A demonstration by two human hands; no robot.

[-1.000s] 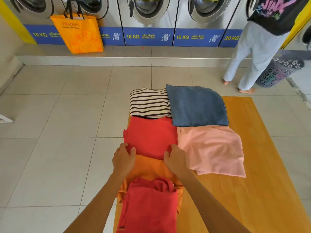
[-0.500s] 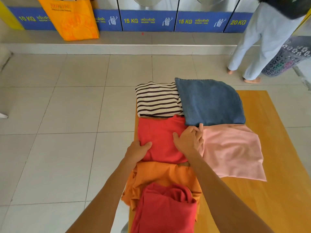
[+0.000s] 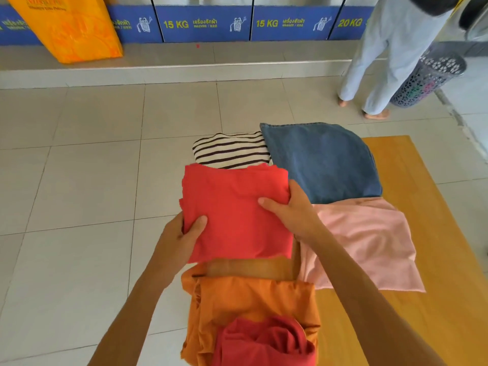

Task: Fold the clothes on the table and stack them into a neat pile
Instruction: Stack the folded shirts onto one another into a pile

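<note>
A folded red garment (image 3: 235,210) is lifted off the wooden table (image 3: 435,260). My left hand (image 3: 182,233) grips its near left edge and my right hand (image 3: 287,210) grips its right edge. Beyond it lie a folded striped top (image 3: 232,149) and a folded blue denim piece (image 3: 322,159). A folded pink garment (image 3: 367,241) lies to the right. Near me sit a folded orange garment (image 3: 245,302) and a crumpled dark red garment (image 3: 266,342) on top of it.
Tiled floor lies to the left of the table. A person in pale trousers (image 3: 380,62) stands at the back right beside a grey laundry basket (image 3: 427,75). An orange bag (image 3: 68,27) hangs before the blue-fronted washing machines (image 3: 206,22).
My hands moved from the red garment's near edge to its sides and lifted it off the table. A strip of bare wood now shows under it.
</note>
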